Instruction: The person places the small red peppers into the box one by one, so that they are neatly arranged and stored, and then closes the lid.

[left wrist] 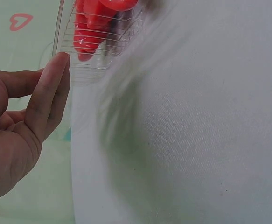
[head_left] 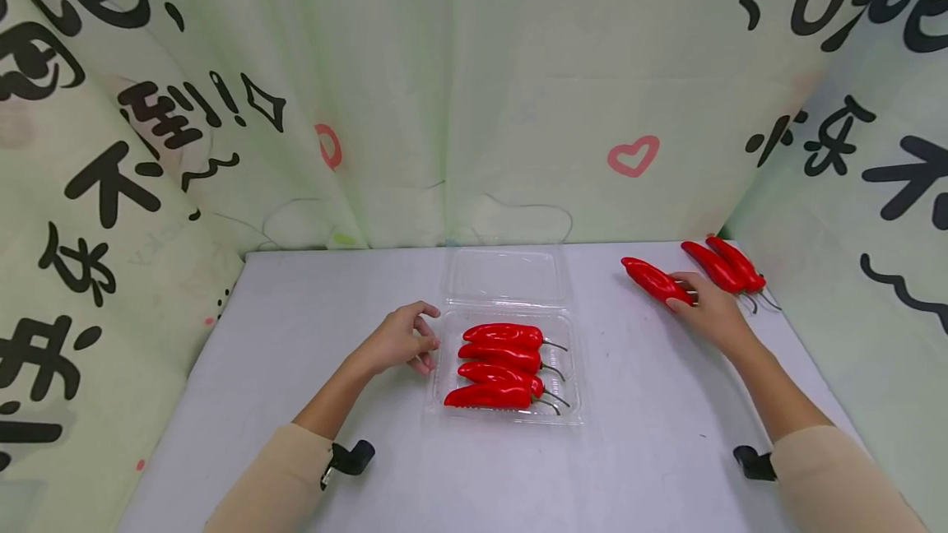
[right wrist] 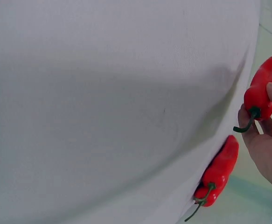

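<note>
My right hand (head_left: 707, 307) grips a red chili pepper (head_left: 652, 279) near its stem end, with its tip pointing to the far left. The right wrist view shows the thumb on one side of that pepper (right wrist: 265, 88) and its dark green stem hanging free. Two more red peppers (head_left: 717, 266) lie just beyond this hand on the table. At the left edge of a clear plastic box (head_left: 570, 368), my left hand (head_left: 406, 340) has loosely bent fingers, fingertips right at the rim. Several red peppers (head_left: 499, 356) lie side by side in the box, stems to the right.
The box's clear lid (head_left: 507, 276) is folded back toward the curtain. A white cloth covers the table (head_left: 333, 278). Pale green curtains (head_left: 518, 89) with black lettering and pink hearts stand behind and at both sides. Each sleeve cuff has a black wrist camera (head_left: 354, 457).
</note>
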A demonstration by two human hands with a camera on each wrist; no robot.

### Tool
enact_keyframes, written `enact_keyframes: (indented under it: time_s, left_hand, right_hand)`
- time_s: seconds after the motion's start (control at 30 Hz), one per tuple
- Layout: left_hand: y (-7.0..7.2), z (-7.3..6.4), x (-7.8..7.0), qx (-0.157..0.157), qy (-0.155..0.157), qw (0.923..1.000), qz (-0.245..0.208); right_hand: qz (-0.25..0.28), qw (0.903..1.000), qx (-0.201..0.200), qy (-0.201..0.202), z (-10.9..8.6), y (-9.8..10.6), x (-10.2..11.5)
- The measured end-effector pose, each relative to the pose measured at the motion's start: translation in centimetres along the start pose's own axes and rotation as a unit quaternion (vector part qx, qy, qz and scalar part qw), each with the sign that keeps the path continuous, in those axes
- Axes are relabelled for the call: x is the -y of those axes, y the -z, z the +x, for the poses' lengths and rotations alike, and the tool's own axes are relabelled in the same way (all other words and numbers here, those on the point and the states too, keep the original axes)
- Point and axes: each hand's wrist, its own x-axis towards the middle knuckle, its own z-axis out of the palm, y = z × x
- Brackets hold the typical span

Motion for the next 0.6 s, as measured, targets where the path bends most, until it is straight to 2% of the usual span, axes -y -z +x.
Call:
enact_keyframes:
  time_s: [0.6]
  left_hand:
    - [0.1, -0.2, -0.3, 0.001, 0.007, 1.0000, -0.002]
  right_hand:
    - [0.006, 0.9985, 0.020, 0.050, -2.0, -1.2, 6.2]
